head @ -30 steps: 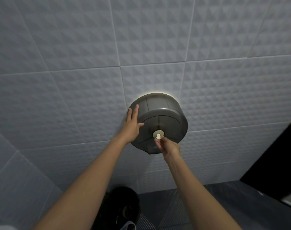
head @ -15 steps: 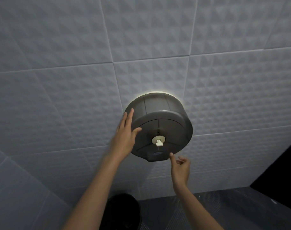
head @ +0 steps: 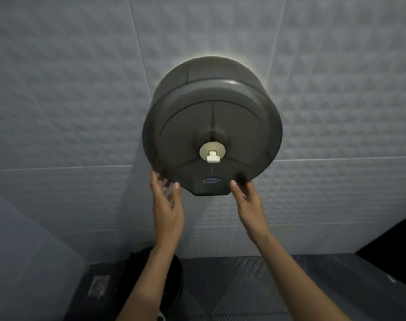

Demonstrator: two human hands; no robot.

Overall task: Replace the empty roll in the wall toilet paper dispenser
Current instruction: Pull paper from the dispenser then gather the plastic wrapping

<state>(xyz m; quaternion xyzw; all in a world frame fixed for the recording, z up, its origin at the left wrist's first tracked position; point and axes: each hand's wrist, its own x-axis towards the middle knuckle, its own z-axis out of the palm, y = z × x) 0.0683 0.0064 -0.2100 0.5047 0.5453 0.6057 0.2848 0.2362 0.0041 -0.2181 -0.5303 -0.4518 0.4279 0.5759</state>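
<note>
A round, dark grey toilet paper dispenser (head: 211, 126) hangs on the tiled wall, its cover closed. A cream lock disc with a white key tab (head: 212, 153) sits at the cover's centre. My left hand (head: 166, 205) reaches up under the lower left rim, fingers spread, fingertips at the edge. My right hand (head: 249, 205) is at the lower right rim, thumb touching the cover near the bottom opening. Neither hand holds anything. No paper roll is visible; the inside is hidden.
Textured pale grey wall tiles (head: 81, 112) surround the dispenser. Below, a dark round bin (head: 174, 274) stands on the dark ribbed floor (head: 243, 286), partly behind my left arm. A floor drain (head: 97, 286) lies at lower left. A dark object (head: 396, 239) fills the right edge.
My right hand let go of the key tab and dropped to the lower rim. My left hand slid from the dispenser's left side down to the bottom. The view moved closer.
</note>
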